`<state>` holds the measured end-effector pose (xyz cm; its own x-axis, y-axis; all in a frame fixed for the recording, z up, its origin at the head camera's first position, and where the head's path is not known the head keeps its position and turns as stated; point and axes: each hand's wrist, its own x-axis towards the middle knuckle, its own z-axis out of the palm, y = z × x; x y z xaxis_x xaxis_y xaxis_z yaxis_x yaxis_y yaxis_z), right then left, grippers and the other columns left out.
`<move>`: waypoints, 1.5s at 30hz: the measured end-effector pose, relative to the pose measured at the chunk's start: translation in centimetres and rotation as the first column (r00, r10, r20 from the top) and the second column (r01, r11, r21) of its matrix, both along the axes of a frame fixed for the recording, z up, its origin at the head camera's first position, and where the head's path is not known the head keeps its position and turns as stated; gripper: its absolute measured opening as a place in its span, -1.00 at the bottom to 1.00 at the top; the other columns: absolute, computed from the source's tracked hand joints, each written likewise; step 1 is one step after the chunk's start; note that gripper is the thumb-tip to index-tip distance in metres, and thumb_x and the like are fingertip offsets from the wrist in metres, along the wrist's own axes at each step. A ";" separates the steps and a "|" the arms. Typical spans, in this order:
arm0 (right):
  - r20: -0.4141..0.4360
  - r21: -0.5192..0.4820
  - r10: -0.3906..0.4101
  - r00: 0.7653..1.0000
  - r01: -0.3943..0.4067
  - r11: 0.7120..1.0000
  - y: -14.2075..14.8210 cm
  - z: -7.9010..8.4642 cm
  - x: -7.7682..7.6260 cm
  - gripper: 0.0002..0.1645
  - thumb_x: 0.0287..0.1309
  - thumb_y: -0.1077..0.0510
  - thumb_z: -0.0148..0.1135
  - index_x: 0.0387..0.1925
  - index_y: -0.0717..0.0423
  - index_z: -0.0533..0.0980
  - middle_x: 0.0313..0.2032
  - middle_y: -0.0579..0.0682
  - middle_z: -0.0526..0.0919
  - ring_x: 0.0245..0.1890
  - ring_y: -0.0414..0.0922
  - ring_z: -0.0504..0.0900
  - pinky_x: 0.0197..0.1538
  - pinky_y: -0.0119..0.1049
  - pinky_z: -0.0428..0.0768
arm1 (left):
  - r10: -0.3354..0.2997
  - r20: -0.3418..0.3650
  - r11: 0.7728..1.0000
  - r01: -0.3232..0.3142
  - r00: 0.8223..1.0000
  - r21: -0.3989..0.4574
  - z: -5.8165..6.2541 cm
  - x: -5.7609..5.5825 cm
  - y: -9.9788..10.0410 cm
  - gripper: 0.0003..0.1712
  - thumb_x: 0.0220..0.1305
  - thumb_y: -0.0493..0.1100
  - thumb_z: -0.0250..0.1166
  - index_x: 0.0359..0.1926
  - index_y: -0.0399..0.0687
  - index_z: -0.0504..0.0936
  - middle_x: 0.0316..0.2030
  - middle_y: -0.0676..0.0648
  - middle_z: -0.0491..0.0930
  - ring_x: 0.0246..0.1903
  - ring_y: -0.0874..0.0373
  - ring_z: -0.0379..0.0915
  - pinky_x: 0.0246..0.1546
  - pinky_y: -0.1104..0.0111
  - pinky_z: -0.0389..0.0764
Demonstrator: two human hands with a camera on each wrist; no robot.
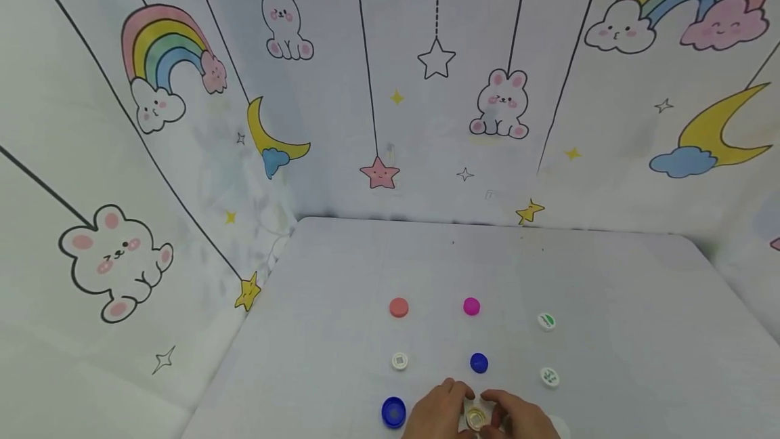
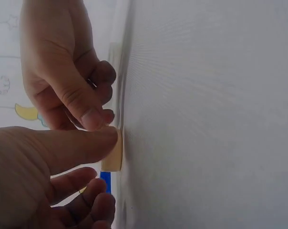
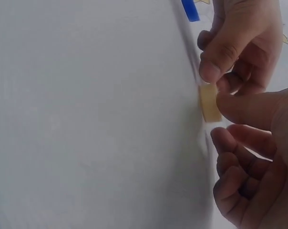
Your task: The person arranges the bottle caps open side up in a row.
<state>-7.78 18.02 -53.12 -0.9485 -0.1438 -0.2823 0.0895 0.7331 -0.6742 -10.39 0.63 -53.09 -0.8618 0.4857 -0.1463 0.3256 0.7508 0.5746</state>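
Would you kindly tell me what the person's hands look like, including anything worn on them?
Both the left hand and the right hand are bare, with no gloves. No rings, bracelets, markings or cables can be made out on the parts in view, and no sleeve clearly shows. The right thumbnail looks short, with no obvious polish.

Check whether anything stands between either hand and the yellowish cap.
Nothing visible does: the left hand and right hand flank the yellowish cap directly. The large blue cap sits left of the left hand; the small blue cap lies beyond both.
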 end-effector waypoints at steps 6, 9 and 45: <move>-0.059 0.122 -0.097 0.993 0.104 0.987 0.9 1.3 0.1 -0.49 -0.05 0.10 0.50 -0.01 0.09 0.58 -0.51 -0.24 0.45 -0.56 -0.32 0.35 -0.44 -0.42 0.38 | -0.079 -0.118 0.996 0.075 0.990 -0.041 0.7 -0.4 0.5 -0.56 0.02 0.08 0.50 -0.07 0.22 0.57 -0.26 0.25 0.36 -0.27 0.39 0.20 -0.19 0.50 0.44; -0.067 0.164 -0.140 0.988 0.149 0.975 1.5 2.2 0.1 -0.50 -0.08 0.09 0.52 -0.03 0.07 0.60 -0.51 -0.24 0.46 -0.55 -0.26 0.35 -0.45 -0.40 0.36 | -0.125 -0.144 0.992 0.121 0.982 -0.038 1.1 -0.7 0.9 -0.60 0.06 0.13 0.47 -0.07 0.26 0.59 -0.24 0.27 0.39 -0.23 0.40 0.23 -0.12 0.48 0.43; 0.084 0.241 -0.174 0.981 0.149 0.959 10.5 -1.0 2.2 -0.22 -0.12 -0.22 0.49 0.07 0.12 0.53 -0.28 -0.14 0.50 -0.34 -0.19 0.48 -0.26 -0.27 0.54 | -0.430 -0.128 0.881 0.383 0.894 -0.278 0.4 -1.6 9.0 -0.56 0.10 0.16 0.43 0.02 0.33 0.58 -0.20 0.22 0.41 -0.22 0.37 0.26 -0.19 0.43 0.45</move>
<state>-5.55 28.49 -54.12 -0.9176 0.0900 -0.3872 0.2796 0.8385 -0.4677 -11.98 9.66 -52.64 -0.6181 0.7688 -0.1641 0.7125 0.6361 0.2964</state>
